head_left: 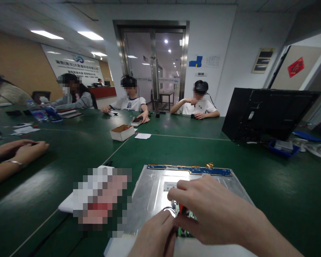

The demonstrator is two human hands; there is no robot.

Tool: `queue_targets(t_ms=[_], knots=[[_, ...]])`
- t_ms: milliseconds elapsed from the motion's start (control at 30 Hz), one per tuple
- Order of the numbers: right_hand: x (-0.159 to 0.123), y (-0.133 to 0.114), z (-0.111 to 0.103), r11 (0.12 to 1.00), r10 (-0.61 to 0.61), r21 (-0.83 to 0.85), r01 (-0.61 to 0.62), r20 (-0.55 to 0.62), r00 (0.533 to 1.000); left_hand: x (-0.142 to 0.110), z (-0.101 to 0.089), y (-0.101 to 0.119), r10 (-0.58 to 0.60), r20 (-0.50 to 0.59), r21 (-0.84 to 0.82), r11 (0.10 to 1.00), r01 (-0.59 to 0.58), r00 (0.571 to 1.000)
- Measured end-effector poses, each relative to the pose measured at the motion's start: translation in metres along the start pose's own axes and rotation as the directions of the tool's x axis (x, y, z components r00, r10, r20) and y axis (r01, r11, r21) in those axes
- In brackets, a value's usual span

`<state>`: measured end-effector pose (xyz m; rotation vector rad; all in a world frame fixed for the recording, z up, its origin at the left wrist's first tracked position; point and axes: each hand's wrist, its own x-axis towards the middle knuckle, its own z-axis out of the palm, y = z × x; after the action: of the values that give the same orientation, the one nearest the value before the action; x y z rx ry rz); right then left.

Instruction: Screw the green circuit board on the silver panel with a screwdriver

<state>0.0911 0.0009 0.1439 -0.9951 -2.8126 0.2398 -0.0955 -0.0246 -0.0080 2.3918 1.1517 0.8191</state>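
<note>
A flat silver metal panel (144, 192) lies in front of me, with a long blue circuit strip (176, 169) along its far edge. Over the near part of the panel, my right hand (203, 203) grips a screwdriver (182, 208) by its red handle; its tip is hidden. Below the fingers shows a green circuit board (186, 232), mostly covered by my hands. My left hand (156, 232) rests at the board's left side, fingers closed together close to the screwdriver. What those fingers hold, if anything, is hidden.
Left of the panel lies a white object with a blurred top (69, 200). Beyond stand a small white box (122, 133) and a paper slip (142, 136). A black monitor (267, 114) and a blue tray (283, 149) are at right. Another person's hands (29, 151) are at left; several people sit opposite.
</note>
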Motion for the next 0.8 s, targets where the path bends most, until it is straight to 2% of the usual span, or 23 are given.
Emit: queue_targets(t_ms=[200,533,800], knots=[[-0.0022,-0.0011,-0.0014,0.999,-0.03,0.017,0.03,0.021,0.999,0.0013,-0.0016,0.001,-0.01,0.014,0.007,1.0,0.01,1.0],[0.0004,0.0001,-0.0016,0.998,0.065,-0.001,-0.065,0.027,0.998,-0.0025,0.0017,-0.0001,-0.027,0.005,0.006,1.0,0.027,1.0],[-0.0037,0.0009,-0.0053,1.0,0.02,0.015,-0.021,0.019,1.0,0.0007,-0.0024,-0.0001,-0.007,0.041,-0.016,1.0,0.007,0.999]])
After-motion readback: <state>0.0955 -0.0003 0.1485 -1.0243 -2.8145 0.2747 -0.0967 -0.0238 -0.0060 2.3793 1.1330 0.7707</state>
